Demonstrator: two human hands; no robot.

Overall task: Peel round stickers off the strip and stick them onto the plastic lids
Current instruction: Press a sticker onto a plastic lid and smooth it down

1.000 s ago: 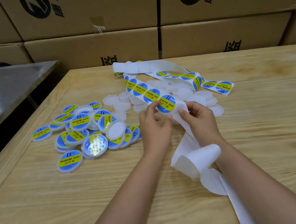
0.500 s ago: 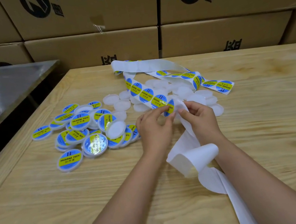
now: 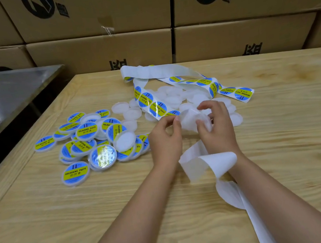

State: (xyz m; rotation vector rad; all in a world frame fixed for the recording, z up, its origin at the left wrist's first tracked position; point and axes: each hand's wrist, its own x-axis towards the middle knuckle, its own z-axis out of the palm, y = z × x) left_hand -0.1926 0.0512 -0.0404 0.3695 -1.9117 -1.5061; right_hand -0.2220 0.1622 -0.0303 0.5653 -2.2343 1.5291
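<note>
Stickers on the strip (image 3: 154, 105) lie beside bare lids (image 3: 169, 97); left hand (image 3: 165, 139) pinches the strip's edge; right hand (image 3: 216, 125) clamps a translucent lid (image 3: 193, 117). Risk: off-centre or creased sticker, caused by hasty placement.

Left hand (image 3: 165, 139) fingers pinched, right hand (image 3: 217, 126) curled, 2 forearms extended forward

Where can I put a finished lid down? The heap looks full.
Bare wood lies on the wooden table in front of the heap of blue-and-yellow labelled round lids, left of the left hand. Also right of the right hand, below the sticker strip. Crowded: the plain white plastic lids beyond the hands.
</note>
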